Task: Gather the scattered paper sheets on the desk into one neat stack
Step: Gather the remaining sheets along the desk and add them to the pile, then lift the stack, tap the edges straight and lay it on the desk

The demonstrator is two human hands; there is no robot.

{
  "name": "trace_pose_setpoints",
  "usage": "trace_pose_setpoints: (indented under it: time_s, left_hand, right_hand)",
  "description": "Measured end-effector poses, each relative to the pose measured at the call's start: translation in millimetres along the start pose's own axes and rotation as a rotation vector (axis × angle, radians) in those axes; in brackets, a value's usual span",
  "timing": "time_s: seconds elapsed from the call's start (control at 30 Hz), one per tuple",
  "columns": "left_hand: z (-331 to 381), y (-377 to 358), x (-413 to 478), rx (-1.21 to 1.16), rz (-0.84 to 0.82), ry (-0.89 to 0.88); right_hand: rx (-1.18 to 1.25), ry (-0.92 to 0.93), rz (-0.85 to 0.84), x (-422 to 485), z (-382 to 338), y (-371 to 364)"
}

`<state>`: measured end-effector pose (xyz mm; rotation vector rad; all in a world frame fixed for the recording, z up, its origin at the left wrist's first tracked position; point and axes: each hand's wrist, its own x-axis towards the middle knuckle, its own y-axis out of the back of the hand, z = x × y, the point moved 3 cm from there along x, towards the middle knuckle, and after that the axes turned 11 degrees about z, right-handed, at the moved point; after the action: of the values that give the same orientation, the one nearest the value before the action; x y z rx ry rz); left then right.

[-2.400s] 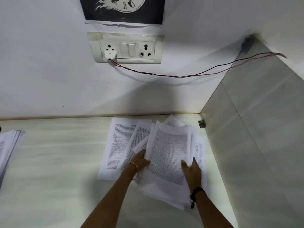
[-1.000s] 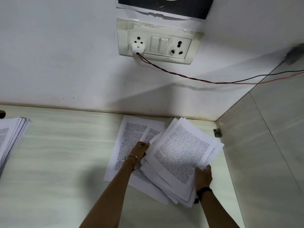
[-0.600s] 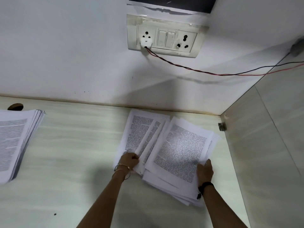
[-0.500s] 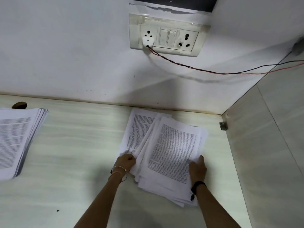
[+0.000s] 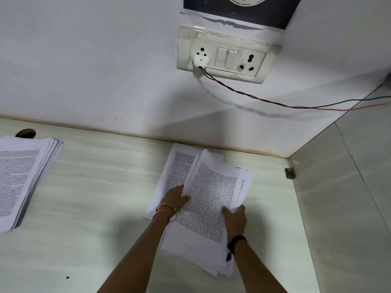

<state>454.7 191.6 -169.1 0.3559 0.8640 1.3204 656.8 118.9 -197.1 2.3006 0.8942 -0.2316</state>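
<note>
desk [image 5: 88, 208]: pale, wood-grained surface meeting a white wall on the far side and a grey panel on the right.

loose paper sheets [image 5: 208, 199]: printed pages lying in an uneven pile at the right part of the desk, near the far right corner. edges are fanned and not aligned; one sheet [image 5: 171, 176] sticks out to the left from under the pile, flat on the desk.

left hand [image 5: 175, 198]: rests on the left edge of the pile, fingers tucked under the lifted left edge of the upper sheets, thumb on top, so it grips that edge. thin bangles on the wrist.

right hand [image 5: 236, 219]: lies at the right side of the pile, fingers pinching the curled right edge of the top sheets. dark band on the wrist.

second stack [image 5: 23, 176]: thicker, fairly squared stack of printed pages at the left edge of view, well apart from the pile.

wall: switch plate [image 5: 226, 53] with a white plug [image 5: 200, 60] seated in its left socket; a red and black wire [image 5: 275, 102] runs off to the right.
</note>
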Motion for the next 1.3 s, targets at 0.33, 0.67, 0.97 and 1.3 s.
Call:
trace_pose_setpoints:
  time_s: [0.33,0.67,0.97,1.3]
  left_hand:
    - [-39.4,50.7,25.4,0.109,0.280,0.185]
    - [-89.2,63.1,-1.0,-0.441,0.203,0.454]
    - [-180.0,102.3,-64.7,-0.842,0.436,0.730]
    - [-194.7,100.8,-79.0,-1.234,0.392,0.792]
  right_hand:
    - [-0.247,0.332,-0.148,-5.9,-43.9,-45.2]
    - [-0.409,0.539,-0.573,-31.5,-46.0,-72.8]
    - [-0.286,0.543,-0.875,-126.8,-45.8,-123.4]
    - [0.165,-0.093,-0.531,-186.8,-12.0,-137.6]
